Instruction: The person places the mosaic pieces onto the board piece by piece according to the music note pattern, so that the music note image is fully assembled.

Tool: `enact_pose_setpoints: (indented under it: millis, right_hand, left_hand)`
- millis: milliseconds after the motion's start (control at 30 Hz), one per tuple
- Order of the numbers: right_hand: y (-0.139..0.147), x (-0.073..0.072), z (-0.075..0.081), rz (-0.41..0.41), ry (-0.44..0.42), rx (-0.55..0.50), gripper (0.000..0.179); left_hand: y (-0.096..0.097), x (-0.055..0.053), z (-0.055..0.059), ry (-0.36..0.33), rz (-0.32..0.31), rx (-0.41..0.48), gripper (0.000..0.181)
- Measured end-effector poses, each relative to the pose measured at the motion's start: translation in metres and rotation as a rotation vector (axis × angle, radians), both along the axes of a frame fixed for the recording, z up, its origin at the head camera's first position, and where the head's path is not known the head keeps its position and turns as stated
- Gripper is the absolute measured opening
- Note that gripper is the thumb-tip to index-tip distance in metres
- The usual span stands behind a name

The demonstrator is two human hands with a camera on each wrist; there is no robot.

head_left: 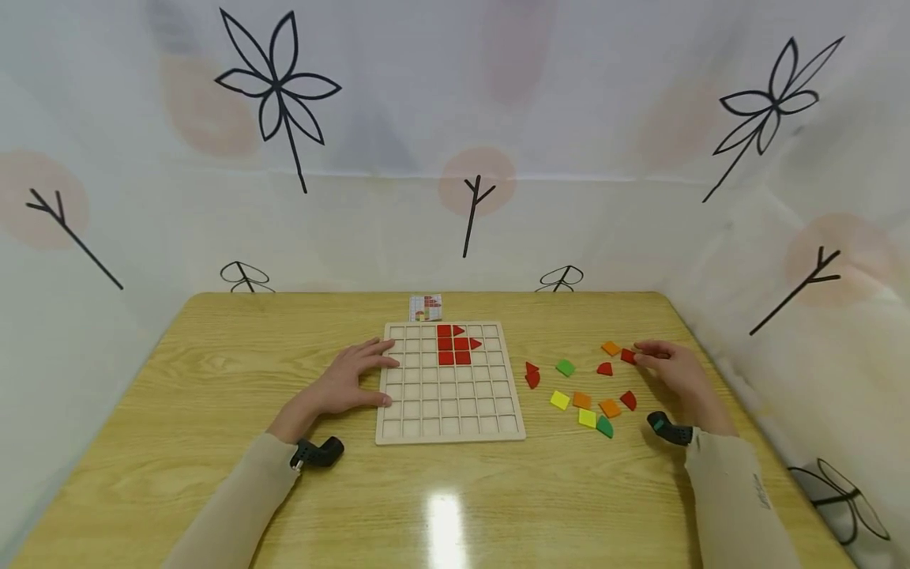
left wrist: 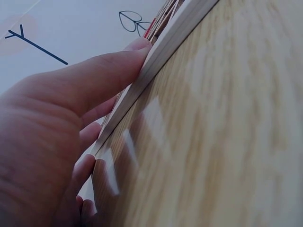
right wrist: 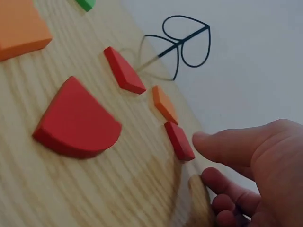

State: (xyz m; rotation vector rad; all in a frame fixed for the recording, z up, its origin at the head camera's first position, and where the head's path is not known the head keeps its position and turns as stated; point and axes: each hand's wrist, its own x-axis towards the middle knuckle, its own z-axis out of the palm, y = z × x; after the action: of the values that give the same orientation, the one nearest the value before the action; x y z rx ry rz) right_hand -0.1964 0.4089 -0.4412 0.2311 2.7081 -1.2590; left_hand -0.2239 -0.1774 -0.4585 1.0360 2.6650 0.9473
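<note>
A pale wooden grid board lies on the table, with red square tiles and red triangles set in its upper middle cells. My left hand rests on the board's left edge, fingers spread over the rim; the left wrist view shows the thumb against the board's side. Over at the right, my right hand is at a red square tile lying on the table. In the right wrist view the thumb is beside that tile, and the fingers are loosely bent below.
Loose tiles lie between board and right hand: orange squares, yellow squares, a light green piece, a dark green quarter circle and red quarter circles. Behind the board is a small pattern card. A patterned curtain surrounds the table.
</note>
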Motion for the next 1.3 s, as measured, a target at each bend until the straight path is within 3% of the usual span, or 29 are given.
enact_pose_setpoints:
  millis: [300,433,933,1300]
  right_hand:
    - [-0.004,0.000,0.003,0.066,-0.003,0.035,0.054]
    - [-0.005,0.001,0.001,0.052,0.017,0.070,0.053]
    - [-0.004,0.003,-0.006,-0.064,0.081,0.024,0.040]
    - [-0.006,0.006,0.011,-0.049,0.135,0.053,0.040]
  left_hand:
    - [0.001,-0.002,0.000,-0.006,-0.003,0.003,0.059]
    - [0.001,-0.002,0.001,-0.003,-0.005,0.003,0.059]
    - [0.001,0.000,0.002,-0.005,-0.003,0.006,0.058]
    - [0.001,0.002,0.004,0.000,-0.002,0.005,0.058]
